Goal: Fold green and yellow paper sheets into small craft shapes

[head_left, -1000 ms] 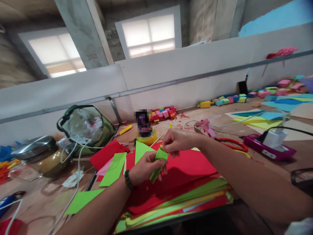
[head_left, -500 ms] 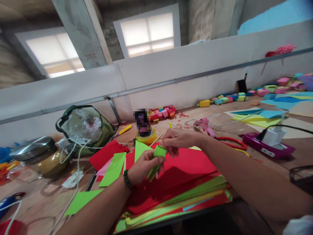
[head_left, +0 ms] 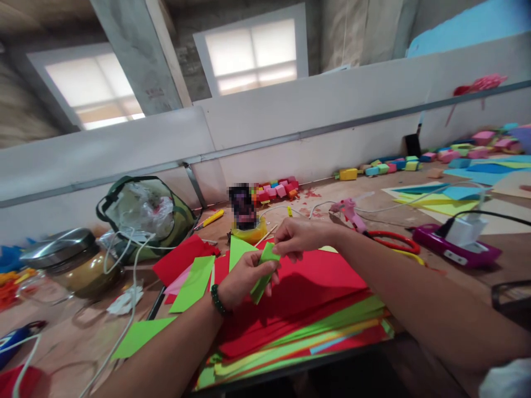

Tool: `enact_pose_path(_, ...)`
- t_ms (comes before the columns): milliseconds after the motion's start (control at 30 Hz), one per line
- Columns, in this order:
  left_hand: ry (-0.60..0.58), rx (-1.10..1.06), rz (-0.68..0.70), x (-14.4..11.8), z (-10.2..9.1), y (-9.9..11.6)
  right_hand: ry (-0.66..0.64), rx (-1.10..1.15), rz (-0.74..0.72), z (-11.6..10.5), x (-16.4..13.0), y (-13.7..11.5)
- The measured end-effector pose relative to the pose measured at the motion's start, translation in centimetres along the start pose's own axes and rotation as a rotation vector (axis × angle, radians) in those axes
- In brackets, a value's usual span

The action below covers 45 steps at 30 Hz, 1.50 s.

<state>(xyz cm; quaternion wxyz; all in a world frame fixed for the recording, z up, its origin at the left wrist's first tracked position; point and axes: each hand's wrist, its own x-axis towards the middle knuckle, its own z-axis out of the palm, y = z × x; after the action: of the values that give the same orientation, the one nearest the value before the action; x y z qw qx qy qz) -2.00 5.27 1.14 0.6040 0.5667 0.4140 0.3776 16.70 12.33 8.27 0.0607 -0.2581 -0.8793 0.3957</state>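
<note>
Your left hand [head_left: 243, 279] and right hand [head_left: 301, 239] meet over the middle of the surface [head_left: 74, 337], and the green paper strip [head_left: 264, 271] runs between them. Its long axis slants from the upper end near your right fingertips down toward you and slightly left, where it passes into your left grip. The left grip is pressed together on the lower and middle part of the strip, thumb on top, fingers curled beneath. The right grip pinches the upper end just at its edge, fingertips closed on it. Both hands touch the strip, but the left carries more of its length, and the right sits beyond it, farther from you.

The strip is thin craft paper, matte lime green, narrow and folded or creased along its length so it reads as a stiff little band and not a flat sheet. Directly beneath your hands lies a stack of coloured paper [head_left: 315, 309], red on top with green, yellow and blue edges fanned out at the near side. Loose green pieces [head_left: 193, 283] lie to the left of it. A pink glue gun [head_left: 348, 211] and red-handled scissors [head_left: 392, 240] rest beyond your right wrist, well apart from the strip.
</note>
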Motion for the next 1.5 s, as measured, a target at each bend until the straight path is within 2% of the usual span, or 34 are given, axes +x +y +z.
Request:
enact_pose_path(67, -0.013, -0.009, -0.041, 0.0, -0.1, 0.0, -0.020, 0.015, 0.033, -0.1, 0.3, 0.5)
enact_pose_path(233, -0.033, 0.044, -0.186, 0.2, -0.3, -0.2, -0.096, 0.071, 0.270, -0.6, 1.1, 2.4)
enact_pose_path(367, 0.042, 0.059, -0.154, 0.5, -0.4, -0.5, -0.151, 0.087, 0.322, -0.6, 1.7, 3.9)
enact_pose_path(467, 0.061, 0.022, -0.142, 0.6, -0.5, -0.5, -0.168, 0.120, 0.325, -0.6, 2.0, 4.6)
enact_pose_path(700, -0.018, -0.184, -0.281, 0.1, -0.7, 0.1, -0.126, 0.206, 0.235, -1.2, 1.8, 4.7)
enact_pose_path(867, -0.018, -0.207, -0.280, 0.1, -0.7, 0.3, -0.140, 0.223, 0.203, -1.4, 1.4, 4.1)
enact_pose_path(1033, -0.026, -0.180, -0.331, 0.1, -0.9, 0.3, -0.173, 0.226, 0.219, -1.3, 1.6, 4.6)
enact_pose_path(1200, -0.048, 0.016, -0.374, 0.1, -1.2, 0.4, -0.209, 0.207, 0.252, -1.3, 1.9, 5.2)
enact_pose_path(1367, -0.079, 0.352, -0.387, -0.5, -0.3, 0.8, -0.255, 0.152, 0.321, -1.0, 2.3, 5.7)
enact_pose_path(1433, -0.017, 0.634, -0.305, -1.0, 0.3, 0.8, -0.272, 0.119, 0.361, -0.6, 2.5, 6.0)
enact_pose_path(1500, 0.097, 0.994, -0.126, -1.6, 0.8, 0.8, -0.284, 0.079, 0.399, -0.3, 2.7, 6.2)
